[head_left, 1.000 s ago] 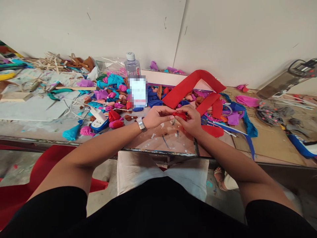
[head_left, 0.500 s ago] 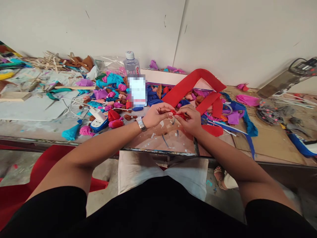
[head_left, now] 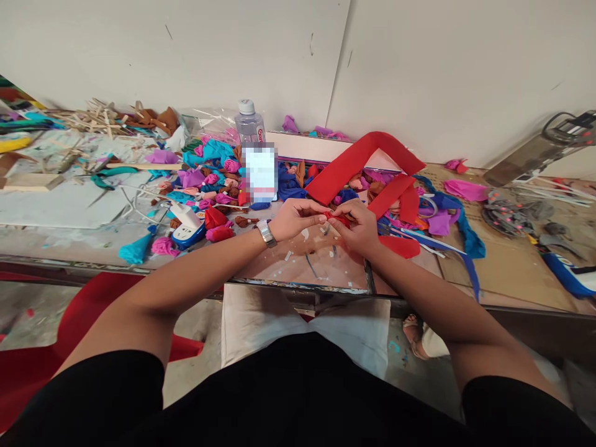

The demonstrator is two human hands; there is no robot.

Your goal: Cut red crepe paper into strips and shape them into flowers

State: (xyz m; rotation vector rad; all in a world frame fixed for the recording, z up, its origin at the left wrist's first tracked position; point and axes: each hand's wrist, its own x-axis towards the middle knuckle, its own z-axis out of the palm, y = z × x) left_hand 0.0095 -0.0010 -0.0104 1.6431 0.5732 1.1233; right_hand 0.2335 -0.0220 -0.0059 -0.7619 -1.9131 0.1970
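Between my two hands, just above the table's front part, is a small piece of red cloth (head_left: 339,218), gathered and partly hidden by the fingers. My left hand (head_left: 298,220), with a metal watch (head_left: 266,233) on its wrist, pinches the cloth's left end between thumb and fingers. My right hand (head_left: 357,227) is closed on the other side of the same cloth, its fingertips close to the left ones. Behind the hands a long red fabric strip (head_left: 347,162) lies folded over a heap of coloured cloth pieces. A red rounded piece (head_left: 399,246) lies beside my right wrist.
A clear bottle (head_left: 250,124) and a lit phone (head_left: 261,174) stand behind my left hand. A blue-and-white power strip (head_left: 188,231) with a cord, pliers (head_left: 101,181) and wood sticks (head_left: 100,117) are leftward. Cardboard (head_left: 503,267) and a dark bottle (head_left: 519,152) are rightward.
My left hand's fingers have straightened a little and drawn closer together around the red cloth. Both hands stay at the same spot; the view has shifted slightly.
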